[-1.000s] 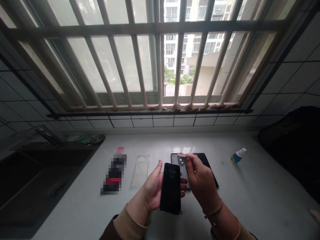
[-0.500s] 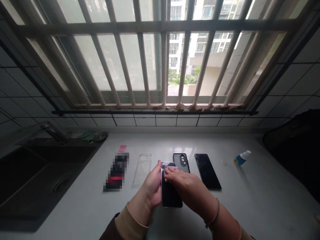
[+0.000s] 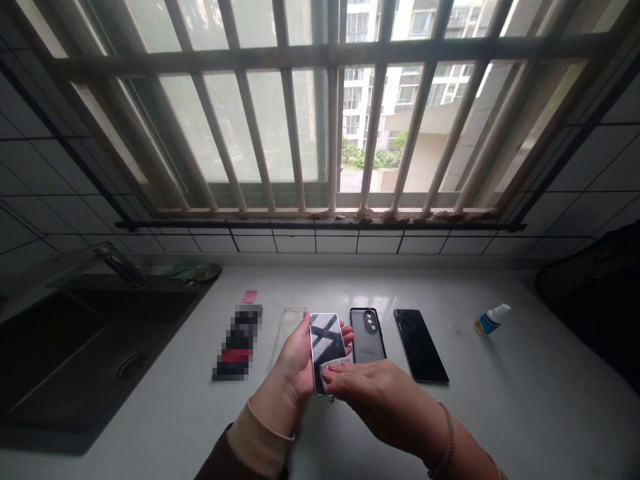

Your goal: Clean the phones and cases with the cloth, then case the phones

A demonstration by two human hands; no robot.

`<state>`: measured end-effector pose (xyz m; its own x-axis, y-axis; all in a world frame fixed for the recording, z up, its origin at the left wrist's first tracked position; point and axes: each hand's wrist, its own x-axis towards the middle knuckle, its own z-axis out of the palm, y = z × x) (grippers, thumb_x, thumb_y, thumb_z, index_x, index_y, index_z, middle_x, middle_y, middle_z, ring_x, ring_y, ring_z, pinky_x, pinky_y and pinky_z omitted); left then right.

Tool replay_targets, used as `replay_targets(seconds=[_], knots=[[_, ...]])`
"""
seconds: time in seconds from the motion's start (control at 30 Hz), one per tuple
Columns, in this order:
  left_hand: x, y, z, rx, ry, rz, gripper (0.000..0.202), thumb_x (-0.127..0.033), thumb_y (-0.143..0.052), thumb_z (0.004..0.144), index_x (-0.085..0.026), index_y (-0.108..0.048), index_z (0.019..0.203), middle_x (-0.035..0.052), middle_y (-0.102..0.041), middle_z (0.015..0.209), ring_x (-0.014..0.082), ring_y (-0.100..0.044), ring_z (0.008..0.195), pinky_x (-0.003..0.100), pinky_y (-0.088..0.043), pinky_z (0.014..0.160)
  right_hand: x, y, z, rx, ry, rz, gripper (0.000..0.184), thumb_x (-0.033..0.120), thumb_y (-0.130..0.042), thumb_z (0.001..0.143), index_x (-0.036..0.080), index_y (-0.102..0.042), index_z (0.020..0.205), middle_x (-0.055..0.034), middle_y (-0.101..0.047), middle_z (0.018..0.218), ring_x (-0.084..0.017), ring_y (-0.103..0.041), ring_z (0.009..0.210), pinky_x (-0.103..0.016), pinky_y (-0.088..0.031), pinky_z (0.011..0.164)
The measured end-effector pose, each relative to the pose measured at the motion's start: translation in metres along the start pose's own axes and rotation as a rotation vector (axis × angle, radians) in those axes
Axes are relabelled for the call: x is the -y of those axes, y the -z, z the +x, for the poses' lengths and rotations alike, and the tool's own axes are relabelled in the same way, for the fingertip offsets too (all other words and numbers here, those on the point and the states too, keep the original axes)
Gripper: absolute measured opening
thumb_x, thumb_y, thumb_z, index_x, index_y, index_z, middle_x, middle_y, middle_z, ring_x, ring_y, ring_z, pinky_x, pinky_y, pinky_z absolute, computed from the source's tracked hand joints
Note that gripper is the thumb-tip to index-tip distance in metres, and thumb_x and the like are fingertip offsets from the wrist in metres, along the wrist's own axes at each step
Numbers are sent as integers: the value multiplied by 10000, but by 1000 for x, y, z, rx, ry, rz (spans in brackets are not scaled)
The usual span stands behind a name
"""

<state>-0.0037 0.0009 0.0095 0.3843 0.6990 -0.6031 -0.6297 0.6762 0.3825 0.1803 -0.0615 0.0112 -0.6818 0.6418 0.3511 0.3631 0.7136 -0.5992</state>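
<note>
My left hand (image 3: 295,363) holds a slim phone (image 3: 327,347), its glossy face up and reflecting the window bars. My right hand (image 3: 375,390) presses a small pale wipe (image 3: 334,372) against the phone's lower end, hiding part of it. Behind my hands on the white counter (image 3: 540,407) lie a black phone case (image 3: 367,337) with a camera cutout, a dark phone (image 3: 420,345) and a clear phone case (image 3: 291,325), partly hidden by my left hand. A pixelated package (image 3: 237,343) and a pink tag (image 3: 249,296) lie farther left.
A dark sink (image 3: 100,347) with a faucet (image 3: 120,263) is set into the counter at left. A small spray bottle (image 3: 491,320) lies on the right, near a dark bag (image 3: 590,287). A tiled wall and barred window stand behind.
The phone has tilted and moved up and away, its glossy face now showing. My right hand has slid from the phone's middle to its lower end. The view has shifted slightly.
</note>
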Motion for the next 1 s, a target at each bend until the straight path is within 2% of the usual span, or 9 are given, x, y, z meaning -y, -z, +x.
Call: replay_targets(seconds=[0.17,0.33,0.47,0.57,0.63,0.7,0.8,0.93,1.0], knots=[[-5,-1,-2,-23,-73,13,707,-616,-409,1050,5,-676,1257,288,-742,1166,334,-766,1005,463,-617,927,8,9,-1,12,-37,166,284,194,-541,1073,302,-719,1266,0,-809,1215,-167,-778,1117,-265,-590,1015],[-6,-3,-4,-7,-110,-12,697,-604,-398,1057,-3,-671,1278,269,-747,1156,322,-762,999,463,-614,935,14,15,2,-47,-194,417,260,310,-557,1082,280,-787,1198,-23,-840,996,-171,-798,865,-264,-612,816],[0,-2,-6,95,-93,16,715,-657,-419,1034,-40,-682,1283,245,-743,1195,324,-751,1032,483,-578,1008,0,14,3,-417,-412,602,340,461,-555,1073,230,-779,1184,-89,-808,1168,-243,-768,1062,-346,-618,909],[7,-1,-7,172,-50,40,736,-698,-451,1007,-65,-672,1311,252,-712,1289,361,-717,1142,523,-555,1028,-16,12,0,-732,-579,454,410,533,-552,1055,211,-753,1206,-111,-799,1157,-280,-764,1041,-406,-634,896],[14,0,-6,194,-8,55,759,-716,-452,998,-69,-658,1337,266,-672,1368,385,-680,1224,541,-542,1037,-22,10,-3,-833,-609,272,406,525,-537,1059,211,-745,1212,-114,-802,1115,-291,-769,1000,-418,-644,859],[20,-1,-6,210,40,69,770,-720,-458,994,-63,-653,1346,273,-658,1388,394,-665,1252,540,-528,1051,-23,8,-5,-822,-551,114,368,467,-524,1073,215,-734,1239,-118,-802,1109,-294,-777,985,-422,-653,844],[28,-3,-6,272,85,62,722,-685,-464,1010,-73,-662,1337,253,-706,1309,388,-669,1250,522,-508,1077,-22,3,-3,-684,-406,5,328,343,-491,1094,230,-698,1322,-110,-803,1160,-277,-794,1002,-411,-670,856],[29,-7,-5,289,65,26,647,-636,-463,1031,-106,-666,1340,211,-751,1220,375,-696,1210,503,-507,1090,-22,-4,3,-487,-176,-89,339,204,-462,1092,247,-683,1346,-85,-766,1311,-252,-751,1191,-412,-608,1061],[25,-8,-3,249,47,-4,679,-641,-429,1039,-79,-650,1349,230,-740,1241,373,-708,1188,500,-521,1079,-22,-4,5,-406,-83,-111,341,169,-466,1085,251,-680,1338,-73,-766,1318,-234,-744,1208,-388,-591,1085]])
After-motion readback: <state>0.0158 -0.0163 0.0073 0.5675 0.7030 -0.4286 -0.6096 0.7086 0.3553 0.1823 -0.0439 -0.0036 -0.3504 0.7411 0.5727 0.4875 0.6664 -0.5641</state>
